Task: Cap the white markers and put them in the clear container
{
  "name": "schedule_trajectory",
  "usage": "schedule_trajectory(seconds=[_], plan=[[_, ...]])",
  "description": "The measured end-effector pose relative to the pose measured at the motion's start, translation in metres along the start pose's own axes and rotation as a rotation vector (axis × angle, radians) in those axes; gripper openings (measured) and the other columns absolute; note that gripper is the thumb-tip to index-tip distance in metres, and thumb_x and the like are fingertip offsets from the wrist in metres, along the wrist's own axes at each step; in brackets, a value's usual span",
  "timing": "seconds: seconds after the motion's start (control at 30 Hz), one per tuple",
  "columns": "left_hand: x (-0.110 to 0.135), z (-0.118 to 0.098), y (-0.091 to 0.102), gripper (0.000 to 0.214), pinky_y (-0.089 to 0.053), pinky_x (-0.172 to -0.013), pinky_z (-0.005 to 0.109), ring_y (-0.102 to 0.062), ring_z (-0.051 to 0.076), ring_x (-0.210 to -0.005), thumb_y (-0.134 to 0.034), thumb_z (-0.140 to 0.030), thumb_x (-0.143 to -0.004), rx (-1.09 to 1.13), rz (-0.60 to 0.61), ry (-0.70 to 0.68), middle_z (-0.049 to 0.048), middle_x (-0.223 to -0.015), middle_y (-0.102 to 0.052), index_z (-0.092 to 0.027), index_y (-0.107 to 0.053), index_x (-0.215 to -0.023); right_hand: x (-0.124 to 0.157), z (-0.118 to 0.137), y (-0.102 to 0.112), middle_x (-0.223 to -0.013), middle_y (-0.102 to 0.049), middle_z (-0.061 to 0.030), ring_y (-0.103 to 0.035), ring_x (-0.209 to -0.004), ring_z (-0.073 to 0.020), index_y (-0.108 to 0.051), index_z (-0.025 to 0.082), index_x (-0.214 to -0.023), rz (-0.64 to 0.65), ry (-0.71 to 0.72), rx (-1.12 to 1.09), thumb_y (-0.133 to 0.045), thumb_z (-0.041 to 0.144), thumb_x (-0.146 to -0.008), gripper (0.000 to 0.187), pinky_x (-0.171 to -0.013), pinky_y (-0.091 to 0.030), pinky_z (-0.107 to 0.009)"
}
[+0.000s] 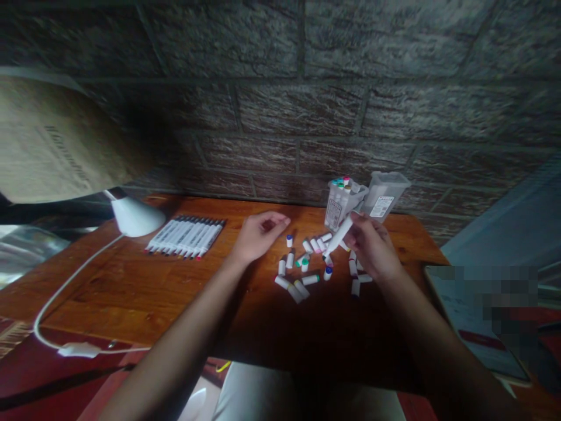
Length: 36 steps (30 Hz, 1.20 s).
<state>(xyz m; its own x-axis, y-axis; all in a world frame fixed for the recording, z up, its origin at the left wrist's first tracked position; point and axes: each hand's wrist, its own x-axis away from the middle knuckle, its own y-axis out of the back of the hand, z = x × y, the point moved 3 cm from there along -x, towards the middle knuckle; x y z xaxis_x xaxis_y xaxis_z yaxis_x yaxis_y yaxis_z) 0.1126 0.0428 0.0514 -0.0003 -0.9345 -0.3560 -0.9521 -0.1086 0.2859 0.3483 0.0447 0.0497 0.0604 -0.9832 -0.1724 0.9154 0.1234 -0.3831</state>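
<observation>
My right hand (372,245) is closed round a white marker (339,237), held tilted with its tip down toward a scatter of several white marker caps (307,266) on the wooden table (153,292). My left hand (260,234) hovers left of the caps with its fingers curled in and the thumb against them; whether it holds a cap I cannot make out. Behind the caps stands a clear plastic box (344,202) holding several markers with coloured ends. Beside it leans a second clear box (383,196).
A row of several capped markers (186,237) lies at the back left. A white lamp base (134,215) and its white cord (56,304) are on the left. A booklet (473,327) lies on the right. A brick wall (307,88) backs the table.
</observation>
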Motion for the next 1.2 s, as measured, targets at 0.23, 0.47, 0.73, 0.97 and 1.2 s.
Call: schedule_trajectory(seconds=[0.23,0.47,0.73,0.97,1.2], plan=[[-0.003,0.021,0.006,0.032,-0.046,-0.070,0.026,-0.063,0.018,-0.075,-0.077,-0.041,-0.071,-0.225,0.167,-0.026,0.0071,-0.092,-0.074,-0.017,-0.076,-0.093,-0.005,-0.005,0.010,-0.071,-0.064,0.0026,-0.047,-0.052,-0.0070,-0.069,0.022,-0.082,-0.062,-0.125,-0.058,-0.080,0.040,-0.067,0.026,-0.044,-0.035,-0.021],[-0.001,0.033,-0.009,0.021,-0.047,-0.072,0.025,-0.064,0.017,-0.075,-0.079,-0.034,-0.071,-0.123,0.284,0.051,0.0050,-0.083,-0.074,-0.017,-0.076,-0.082,-0.003,-0.002,0.008,-0.064,-0.054,0.0067,-0.043,-0.053,-0.0047,-0.073,0.023,-0.085,0.027,-0.149,-0.160,-0.082,0.038,-0.069,0.024,-0.055,-0.045,-0.019],[0.004,0.008,-0.019,0.035,-0.052,-0.068,0.018,-0.065,0.007,-0.069,-0.084,-0.026,-0.068,0.635,0.192,0.338,0.0037,-0.087,-0.073,-0.015,-0.074,-0.100,0.002,-0.003,0.001,-0.064,-0.061,0.0053,-0.044,-0.047,-0.0049,-0.071,0.024,-0.085,0.051,-0.133,-0.155,-0.076,0.052,-0.074,0.030,-0.045,-0.039,-0.018],[0.005,0.008,-0.021,0.022,-0.055,-0.067,0.016,-0.066,0.007,-0.066,-0.077,-0.021,-0.078,0.838,0.081,0.490,0.0060,-0.081,-0.074,-0.010,-0.074,-0.097,0.017,-0.010,-0.013,-0.066,-0.065,0.0043,-0.054,-0.050,-0.0080,-0.067,0.023,-0.100,0.221,-0.212,0.047,-0.079,0.046,-0.073,0.037,-0.043,-0.038,-0.019],[0.002,0.009,-0.019,0.020,-0.055,-0.062,0.015,-0.066,0.007,-0.061,-0.076,-0.019,-0.079,0.853,0.037,0.481,0.0045,-0.078,-0.073,-0.011,-0.072,-0.096,0.017,-0.002,-0.018,-0.060,-0.066,0.0060,-0.042,-0.039,-0.0049,-0.052,0.025,-0.085,0.192,-0.111,0.011,-0.076,0.044,-0.076,0.032,-0.036,-0.024,-0.015]])
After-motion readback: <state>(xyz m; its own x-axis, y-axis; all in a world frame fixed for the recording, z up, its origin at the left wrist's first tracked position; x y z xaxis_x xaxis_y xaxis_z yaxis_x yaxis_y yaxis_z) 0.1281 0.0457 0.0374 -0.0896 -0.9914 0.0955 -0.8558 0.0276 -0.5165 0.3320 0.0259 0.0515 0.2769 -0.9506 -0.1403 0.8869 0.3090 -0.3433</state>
